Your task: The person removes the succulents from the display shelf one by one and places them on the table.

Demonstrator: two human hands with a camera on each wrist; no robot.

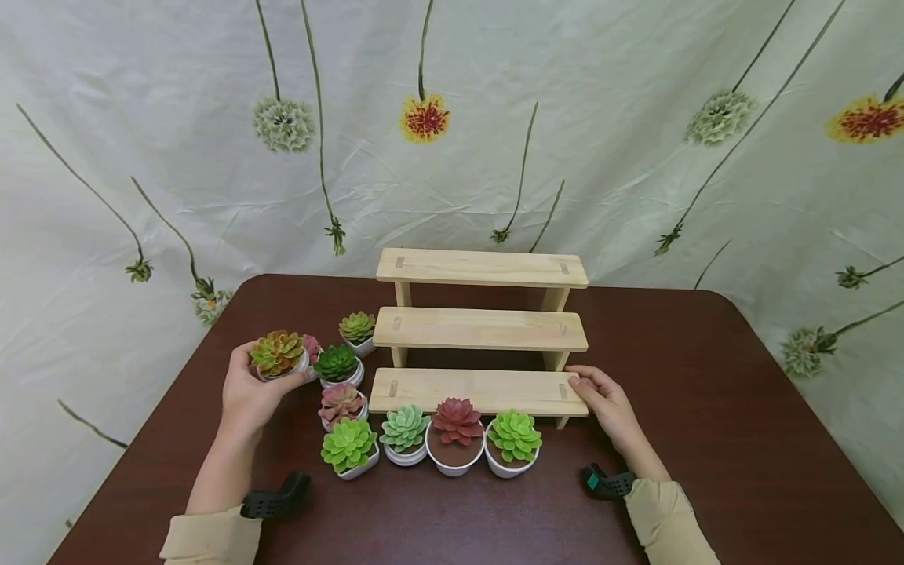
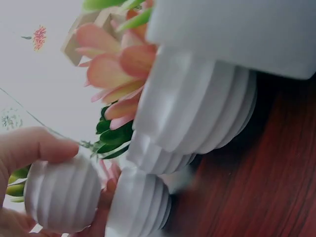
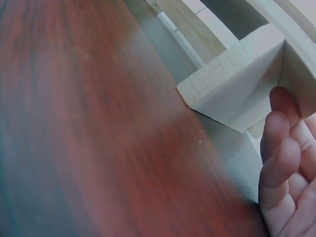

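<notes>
My left hand (image 1: 256,392) holds a small potted succulent (image 1: 278,353) with orange-green leaves at the left of the table. In the left wrist view, fingers curl around its ribbed white pot (image 2: 64,195), which looks raised off the tabletop. A pink succulent (image 1: 311,347) stands just beside it, partly hidden. My right hand (image 1: 609,404) grips the right end of the lowest step on a three-tier wooden stand (image 1: 480,328). Its thumb lies on the board's top; in the right wrist view the fingertips (image 3: 279,126) reach under the board next to the leg (image 3: 237,79).
Left of the stand are a dark green succulent (image 1: 336,363), a light green one (image 1: 357,327), a pink one (image 1: 342,403) and a bright green one (image 1: 349,446). In front stand pale green (image 1: 406,428), dark red (image 1: 457,421) and bright green (image 1: 515,435) succulents. A flowered cloth (image 1: 466,188) hangs behind.
</notes>
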